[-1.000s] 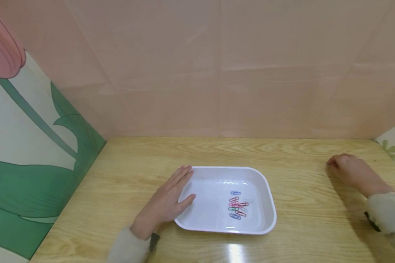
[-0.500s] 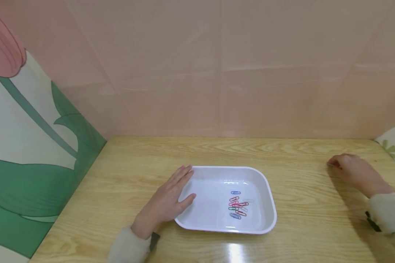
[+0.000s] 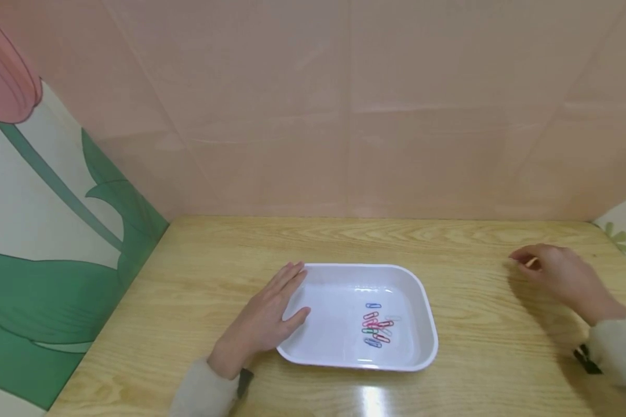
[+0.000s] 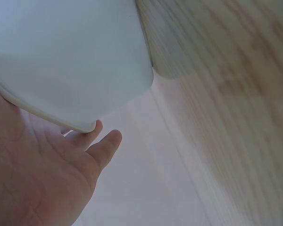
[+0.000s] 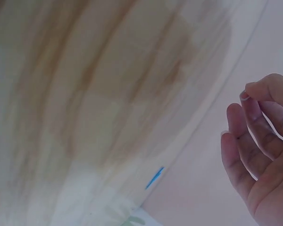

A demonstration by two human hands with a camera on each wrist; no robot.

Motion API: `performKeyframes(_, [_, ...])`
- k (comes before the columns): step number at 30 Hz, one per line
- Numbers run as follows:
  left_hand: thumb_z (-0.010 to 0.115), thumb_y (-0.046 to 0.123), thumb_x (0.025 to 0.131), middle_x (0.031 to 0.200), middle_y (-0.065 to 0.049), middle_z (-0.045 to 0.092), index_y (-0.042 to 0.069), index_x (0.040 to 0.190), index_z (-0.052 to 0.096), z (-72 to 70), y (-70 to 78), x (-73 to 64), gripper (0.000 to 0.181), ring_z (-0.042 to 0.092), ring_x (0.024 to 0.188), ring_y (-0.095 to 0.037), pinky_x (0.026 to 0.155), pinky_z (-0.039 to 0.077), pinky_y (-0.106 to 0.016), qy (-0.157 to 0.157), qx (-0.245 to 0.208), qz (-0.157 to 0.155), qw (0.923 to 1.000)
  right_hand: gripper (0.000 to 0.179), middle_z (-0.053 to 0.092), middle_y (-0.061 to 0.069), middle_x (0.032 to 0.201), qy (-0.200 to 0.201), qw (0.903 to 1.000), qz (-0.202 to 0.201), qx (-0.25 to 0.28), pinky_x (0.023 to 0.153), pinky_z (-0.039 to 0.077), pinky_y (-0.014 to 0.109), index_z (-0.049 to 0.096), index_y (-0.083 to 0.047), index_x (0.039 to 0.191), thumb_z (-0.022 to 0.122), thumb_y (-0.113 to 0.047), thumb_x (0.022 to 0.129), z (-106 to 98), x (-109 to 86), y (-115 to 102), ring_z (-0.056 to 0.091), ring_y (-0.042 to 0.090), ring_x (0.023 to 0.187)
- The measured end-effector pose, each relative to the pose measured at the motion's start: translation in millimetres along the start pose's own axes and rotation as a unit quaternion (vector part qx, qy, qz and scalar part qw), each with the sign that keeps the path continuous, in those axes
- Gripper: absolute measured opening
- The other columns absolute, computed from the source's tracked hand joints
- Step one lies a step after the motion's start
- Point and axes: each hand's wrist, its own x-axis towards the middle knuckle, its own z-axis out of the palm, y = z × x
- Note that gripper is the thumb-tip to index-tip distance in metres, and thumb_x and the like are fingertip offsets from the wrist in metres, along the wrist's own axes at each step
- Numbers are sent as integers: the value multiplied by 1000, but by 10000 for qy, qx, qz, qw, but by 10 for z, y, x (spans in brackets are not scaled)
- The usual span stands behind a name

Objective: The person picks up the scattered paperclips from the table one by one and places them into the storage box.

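A white tray (image 3: 318, 365) sits on the wooden table, with several paper clips (image 3: 378, 327) in red, pink, green, blue and white in its right half. My left hand (image 3: 263, 315) rests along the tray's left rim, fingers stretched and thumb over the inside. In the left wrist view, that hand (image 4: 42, 169) lies against the rim of the tray (image 4: 80, 56). Far to the right, my right hand (image 3: 560, 275) is just above the table. Its thumb and index fingertip meet in the right wrist view, pinching a small pale paper clip (image 5: 245, 96), mostly hidden by the fingertips.
A thin blue object (image 5: 154, 178) lies on the table near its back edge in the right wrist view. The pinkish back wall (image 3: 344, 145) borders the table (image 3: 475, 243), and a flower-patterned panel (image 3: 57, 289) stands along the left side.
My right hand has shifted slightly left, and its fingers now show a gap behind the pinch. The left hand, tray and clips in it have stayed put.
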Motion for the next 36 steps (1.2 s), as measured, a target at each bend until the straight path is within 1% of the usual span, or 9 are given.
performKeyframes(4, [54, 44, 99, 166, -1, 23, 12, 156, 30, -1, 5, 3, 70, 20, 154, -26, 125, 25, -45, -26, -7, -26, 10000, 23, 71, 27, 99, 66, 10000, 13, 68, 53, 55, 40, 70, 5, 108, 69, -9, 89, -20, -24, -132, 67, 25, 71])
performKeyframes(11, [54, 43, 99, 165, -4, 25, 11, 156, 31, -2, -3, 4, 70, 22, 153, -29, 124, 26, -46, 29, -18, 61, 10000, 19, 74, 16, 92, 361, 9991, -203, 61, 50, 49, 32, 73, -3, 106, 70, -10, 88, -46, -59, -252, 64, 16, 69])
performKeyframes(16, [54, 43, 99, 165, -3, 24, 11, 156, 30, -4, 3, 3, 70, 22, 153, -27, 124, 26, -46, 24, -33, 35, 10000, 17, 75, 9, 88, 656, 9969, -433, -7, 52, 47, 24, 75, -6, 101, 73, -7, 85, -62, -94, -348, 59, 2, 65])
performKeyframes(20, [54, 43, 99, 166, -2, 24, 11, 156, 30, -8, 8, 0, 70, 21, 154, -27, 125, 25, -45, 6, -22, 25, 10000, 17, 75, 6, 88, 794, 9949, -614, 95, 52, 48, 20, 75, -7, 100, 75, -6, 83, -71, -131, -456, 57, -6, 66])
performKeyframes(24, [54, 43, 99, 166, -2, 24, 11, 156, 30, -10, 7, -4, 70, 21, 154, -27, 125, 25, -45, 3, -18, 20, 10000, 19, 75, 5, 90, 953, 9920, -795, 228, 55, 51, 22, 75, -7, 100, 76, -3, 81, -79, -156, -590, 52, -13, 70])
performKeyframes(29, [54, 43, 99, 166, -2, 24, 12, 156, 30, -7, 7, -6, 69, 20, 154, -25, 124, 25, -45, 8, -13, 7, 10000, 23, 74, 1, 89, 1257, 9861, -1042, 305, 56, 53, 24, 75, -10, 98, 77, 0, 77, -99, -179, -766, 51, -15, 73])
performKeyframes(36, [54, 44, 99, 166, -1, 23, 12, 156, 30, -4, 8, -4, 70, 20, 154, -26, 125, 25, -45, 1, -8, -7, 10000, 28, 73, -5, 87, 1522, 9771, -1410, 462, 54, 48, 18, 75, -15, 96, 79, 1, 73, -105, -211, -1011, 55, -10, 73])
